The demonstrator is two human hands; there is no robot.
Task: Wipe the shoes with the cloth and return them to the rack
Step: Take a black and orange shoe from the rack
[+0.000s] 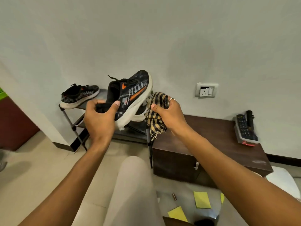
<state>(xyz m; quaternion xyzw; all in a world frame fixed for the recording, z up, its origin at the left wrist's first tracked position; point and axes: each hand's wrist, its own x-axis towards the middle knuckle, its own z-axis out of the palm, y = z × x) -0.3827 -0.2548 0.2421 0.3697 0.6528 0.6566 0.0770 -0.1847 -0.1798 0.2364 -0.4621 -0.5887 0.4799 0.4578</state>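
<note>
My left hand [99, 119] grips the heel of a black sneaker [132, 93] with orange and grey stripes and a white sole, held in the air with its toe pointing up and to the right. My right hand [169, 116] holds a bunched black-and-tan checked cloth [156, 111] just right of the sneaker's sole. Whether cloth and sole touch I cannot tell. The matching second sneaker [79, 96] lies on the top shelf of the dark metal shoe rack [71, 123] against the wall, behind and left of my hands.
A dark wooden cabinet [211, 144] stands right of the rack, with a tray of remote controls [246, 129] on its far end. A wall socket [206, 90] is above it. Yellow sticky notes [202, 199] lie at the lower right. My knee [132, 185] is below my hands.
</note>
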